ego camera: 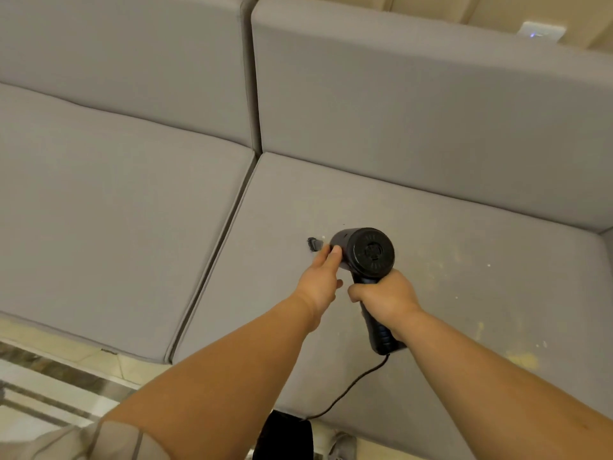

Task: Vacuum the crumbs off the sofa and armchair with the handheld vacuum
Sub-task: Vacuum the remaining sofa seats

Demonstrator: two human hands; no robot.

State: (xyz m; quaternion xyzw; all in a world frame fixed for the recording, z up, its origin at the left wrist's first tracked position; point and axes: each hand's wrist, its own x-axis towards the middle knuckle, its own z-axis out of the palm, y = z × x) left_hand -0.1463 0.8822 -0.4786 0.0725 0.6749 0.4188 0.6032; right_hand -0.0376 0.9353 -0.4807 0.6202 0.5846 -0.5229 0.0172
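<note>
A black handheld vacuum [368,252] hovers over the right seat cushion [431,260] of a grey sofa, its round rear end facing me. My right hand [386,297] is wrapped around its handle. My left hand [320,280] grips the front of the body, just behind the small dark nozzle [314,244], which touches the cushion. Pale crumbs and yellowish specks [477,328] are scattered over the right part of this cushion. A black cord [351,385] trails from the handle over the cushion's front edge.
The left seat cushion [116,210] meets the right one at a seam [215,260]. Two grey back cushions [414,127] stand behind. Tiled floor [49,370] shows at lower left. A white wall device [542,31] with a blue light sits at upper right.
</note>
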